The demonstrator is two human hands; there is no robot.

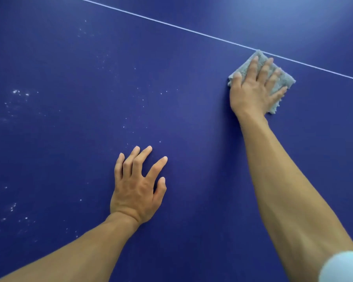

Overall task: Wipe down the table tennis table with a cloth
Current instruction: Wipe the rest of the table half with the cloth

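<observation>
Mid-wipe: right hand (pixel 253 88), grip spread flat, presses grey fluffy cloth (pixel 286 79) on dark blue tabletop (pixel 69 58); left hand (pixel 137 188) spread, bracing. Next likely: sweep left over white dust specks (pixel 18 93).

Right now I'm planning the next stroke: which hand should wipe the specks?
The right hand: it presses the cloth; the left hand rests bare on the table, nearer the specks.

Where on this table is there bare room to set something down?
Bare blue table lies between the left hand and the right hand pressing the cloth, and beyond the white line. White specks dot the left part.
</observation>
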